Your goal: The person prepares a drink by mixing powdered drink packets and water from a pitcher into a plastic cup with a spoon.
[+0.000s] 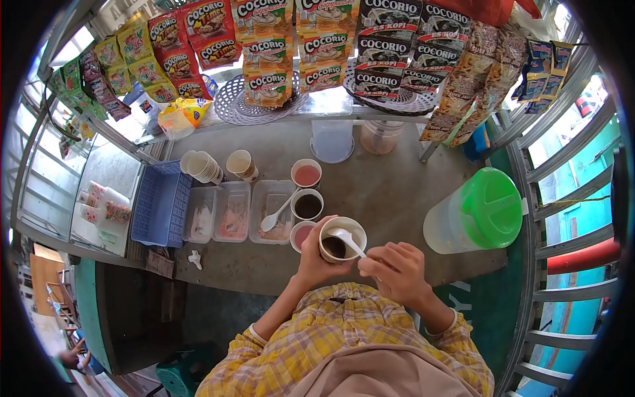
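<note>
My left hand is wrapped round a paper cup with dark liquid in it, near the table's front edge. A white plastic spoon dips into this cup, its handle pinched in the fingers of my right hand. Just behind my left hand stands a cup of dark drink, and beyond it a cup of pink drink. Another pink cup is partly hidden by my left hand. A second white spoon rests in a clear plastic container left of the cups.
Two more clear containers stand beside a blue basket. Behind them are stacked paper cups. A green-lidded water container occupies the right side. Drink sachets hang across the top, above a lidded tub.
</note>
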{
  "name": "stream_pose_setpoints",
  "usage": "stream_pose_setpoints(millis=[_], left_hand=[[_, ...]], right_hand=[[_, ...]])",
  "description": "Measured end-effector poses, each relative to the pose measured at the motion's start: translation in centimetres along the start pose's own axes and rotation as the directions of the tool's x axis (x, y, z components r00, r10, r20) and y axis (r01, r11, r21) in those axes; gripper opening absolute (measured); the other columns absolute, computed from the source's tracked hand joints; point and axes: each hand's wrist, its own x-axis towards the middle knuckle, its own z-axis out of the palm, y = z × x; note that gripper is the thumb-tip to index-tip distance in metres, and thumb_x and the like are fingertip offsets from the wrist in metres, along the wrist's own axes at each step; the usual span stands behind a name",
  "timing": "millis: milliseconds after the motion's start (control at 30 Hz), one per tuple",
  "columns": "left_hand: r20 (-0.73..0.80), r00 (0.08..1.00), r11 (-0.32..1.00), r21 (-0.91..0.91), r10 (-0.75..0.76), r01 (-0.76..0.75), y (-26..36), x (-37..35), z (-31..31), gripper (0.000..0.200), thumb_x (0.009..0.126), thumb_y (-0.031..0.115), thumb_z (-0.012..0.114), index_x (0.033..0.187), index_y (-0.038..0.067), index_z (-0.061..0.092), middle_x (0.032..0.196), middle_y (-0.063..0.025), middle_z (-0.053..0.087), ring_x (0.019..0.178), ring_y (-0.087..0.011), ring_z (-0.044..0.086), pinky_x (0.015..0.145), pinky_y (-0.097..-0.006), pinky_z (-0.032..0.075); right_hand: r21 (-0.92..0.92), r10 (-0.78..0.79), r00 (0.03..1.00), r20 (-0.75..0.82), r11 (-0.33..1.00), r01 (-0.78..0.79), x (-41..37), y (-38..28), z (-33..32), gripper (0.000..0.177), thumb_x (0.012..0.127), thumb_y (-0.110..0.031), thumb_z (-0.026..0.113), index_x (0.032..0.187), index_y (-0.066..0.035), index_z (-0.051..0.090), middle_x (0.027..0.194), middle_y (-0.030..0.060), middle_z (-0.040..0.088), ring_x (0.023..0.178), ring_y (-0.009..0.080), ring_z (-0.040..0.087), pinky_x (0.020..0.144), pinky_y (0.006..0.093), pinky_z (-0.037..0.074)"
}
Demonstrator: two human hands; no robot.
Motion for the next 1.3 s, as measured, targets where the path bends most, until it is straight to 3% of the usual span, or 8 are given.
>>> stream_pose_setpoints(millis=[400, 500, 600, 933, 1300], left_hand=[[0.211, 0.977, 0.992, 0.114, 0.026, -0.05, -1.4, -0.2, -1.7, 0.093, 0.048, 0.017, 0.087, 0.131, 0.005, 0.048, 0.124, -0.0121, 0.057, 0.112, -0.0287, 0.057, 0.096, -0.0378, 0.045], [0.248, 0.969, 0.997, 0.081, -0.003, -0.017, -1.2, -0.3, -1.9, 0.093, 0.048, 0.017, 0.087, 0.131, 0.006, 0.048, 0.126, -0.0123, 0.056, 0.114, -0.0298, 0.056, 0.097, -0.0383, 0.045], [0.259, 0.964, 0.997, 0.057, -0.06, 0.046, -1.4, -0.6, -1.8, 0.093, 0.049, 0.018, 0.088, 0.132, 0.005, 0.048, 0.126, -0.0128, 0.056, 0.115, -0.0298, 0.056, 0.097, -0.0386, 0.045], [0.229, 0.973, 0.995, 0.091, 0.019, -0.041, -1.4, -0.5, -2.2, 0.093, 0.051, 0.02, 0.089, 0.132, 0.004, 0.047, 0.128, -0.0125, 0.055, 0.117, -0.0293, 0.055, 0.098, -0.0387, 0.044], [0.224, 0.975, 0.998, 0.059, -0.004, -0.01, -1.6, -0.9, -2.2, 0.092, 0.051, 0.019, 0.089, 0.131, 0.005, 0.047, 0.128, -0.0124, 0.054, 0.117, -0.0302, 0.054, 0.099, -0.0395, 0.043]], right_hand=[[0.147, 0.112, 0.992, 0.056, 0.982, -0.119, -1.8, 1.4, 2.1, 0.012, 0.08, -0.013, 0.069, 0.09, -0.008, 0.064, 0.081, 0.0042, 0.061, 0.063, 0.0196, 0.06, 0.054, 0.0318, 0.046], [0.1, 0.141, 0.988, 0.061, 0.984, -0.147, -1.7, 0.9, 2.1, 0.012, 0.081, -0.013, 0.069, 0.091, -0.008, 0.064, 0.082, 0.0053, 0.062, 0.062, 0.0212, 0.06, 0.054, 0.0329, 0.047], [0.168, 0.097, 0.993, 0.062, 0.98, -0.107, -2.2, 0.9, 2.5, 0.013, 0.08, -0.013, 0.069, 0.091, -0.008, 0.064, 0.083, 0.0049, 0.062, 0.064, 0.0209, 0.061, 0.056, 0.0328, 0.048], [0.109, 0.064, 0.993, 0.104, 0.991, -0.075, -1.8, 0.7, 2.5, 0.018, 0.077, -0.012, 0.07, 0.093, -0.01, 0.064, 0.085, 0.0036, 0.061, 0.07, 0.0193, 0.062, 0.059, 0.0316, 0.049], [0.132, 0.01, 0.994, 0.105, 0.991, -0.024, -1.8, 1.1, 2.8, 0.018, 0.076, -0.013, 0.07, 0.093, -0.011, 0.063, 0.085, 0.0022, 0.061, 0.069, 0.0179, 0.061, 0.058, 0.0314, 0.047]])
